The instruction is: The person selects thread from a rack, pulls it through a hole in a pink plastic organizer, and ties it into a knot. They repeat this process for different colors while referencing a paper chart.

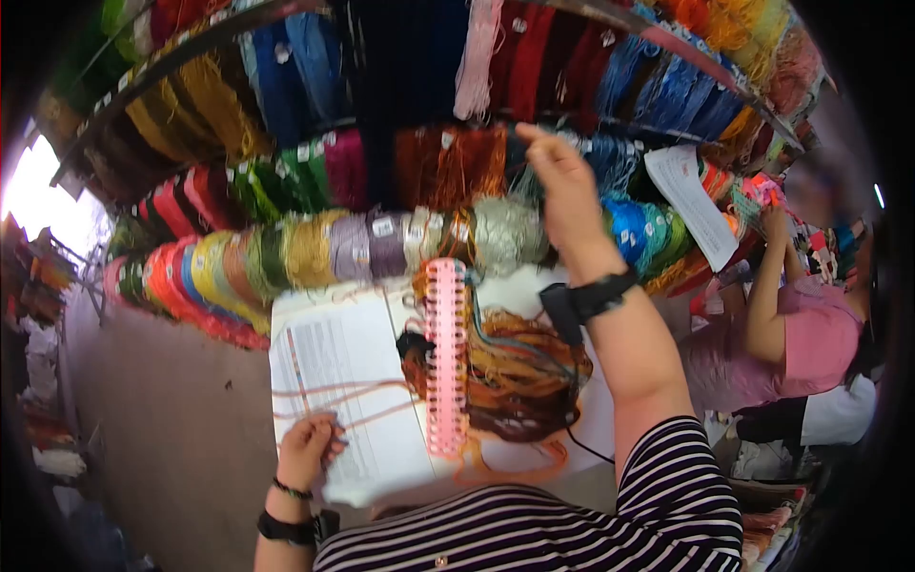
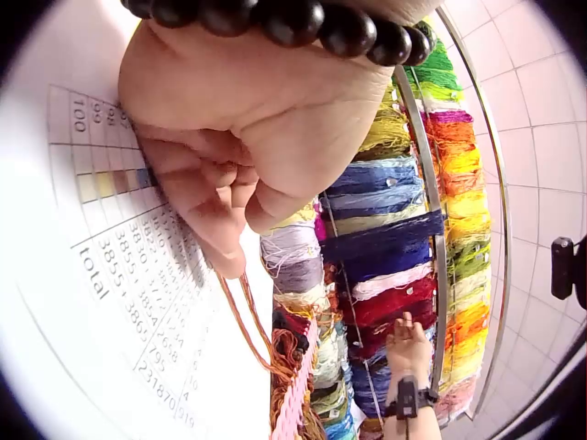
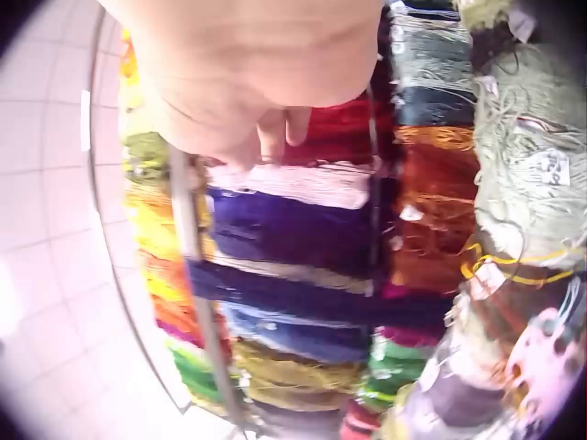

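Observation:
My left hand (image 1: 307, 448) is over the left page of a white printed chart (image 1: 329, 362). It pinches brownish-orange thread strands (image 2: 246, 316) between thumb and fingers. The strands run right to a long pink thread card (image 1: 446, 357) with holes down both edges. Brown, rust and gold threads (image 1: 519, 377) hang from the card in a thick bunch. My right hand (image 1: 564, 186) is raised over the rack, index finger extended, beside the dark red skeins (image 3: 341, 133) and a pale pink skein (image 3: 293, 183). Nothing shows in its grasp.
Rows of colored thread skeins (image 1: 357, 243) with small white tags hang on metal bars (image 1: 229, 43) across the front. A printed sheet (image 1: 691, 205) hangs at the right of the rack. Another person in a pink top (image 1: 820, 329) works at the far right.

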Available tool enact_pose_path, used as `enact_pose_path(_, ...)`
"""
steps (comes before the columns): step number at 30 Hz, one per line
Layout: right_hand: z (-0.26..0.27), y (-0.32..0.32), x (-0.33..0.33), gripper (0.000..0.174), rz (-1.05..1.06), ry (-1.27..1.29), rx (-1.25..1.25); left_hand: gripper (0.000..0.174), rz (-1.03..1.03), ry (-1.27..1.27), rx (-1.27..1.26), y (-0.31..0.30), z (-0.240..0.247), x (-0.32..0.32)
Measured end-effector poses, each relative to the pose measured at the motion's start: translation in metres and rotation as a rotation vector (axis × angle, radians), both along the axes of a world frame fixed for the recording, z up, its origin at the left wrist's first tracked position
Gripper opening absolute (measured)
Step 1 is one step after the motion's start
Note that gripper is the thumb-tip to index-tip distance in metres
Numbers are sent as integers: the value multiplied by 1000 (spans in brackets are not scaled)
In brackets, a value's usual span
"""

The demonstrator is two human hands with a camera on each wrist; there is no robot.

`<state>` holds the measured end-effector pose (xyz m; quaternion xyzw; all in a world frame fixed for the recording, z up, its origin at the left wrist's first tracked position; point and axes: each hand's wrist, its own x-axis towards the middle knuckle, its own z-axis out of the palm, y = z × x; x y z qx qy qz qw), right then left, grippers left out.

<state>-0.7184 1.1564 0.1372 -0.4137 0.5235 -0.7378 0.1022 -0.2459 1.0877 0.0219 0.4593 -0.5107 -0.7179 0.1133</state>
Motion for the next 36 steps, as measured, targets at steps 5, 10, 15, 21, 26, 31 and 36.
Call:
enact_pose_path(5, 56, 139, 86, 14, 280, -64, -161, 24, -164, -35, 3, -2, 34, -8)
enact_pose_path(10, 3, 288, 158, 23, 140, -575, -48, 23, -303, 12, 11, 8, 65, -33)
enact_pose_path(15, -86, 489, 186, 9, -849, -778, 177, 22, -399, 49, -14, 15, 59, -50)
enact_pose_path(21, -77, 612, 197, 9, -1512, -394, 232, 23, -480, 94, -30, 23, 62, -60)
enact_pose_path(26, 13, 332, 241, 6, -342, 44, 584, 28, -735, 259, -195, 57, 98, -90)
enact_pose_path(31, 30, 222, 264, 7, -53, 543, 618, 31, -1018, 530, -522, 102, 109, -117)
enact_pose_path(36, 32, 214, 254, 11, 123, 430, 615, 13, -913, 456, -316, 103, 96, -111)
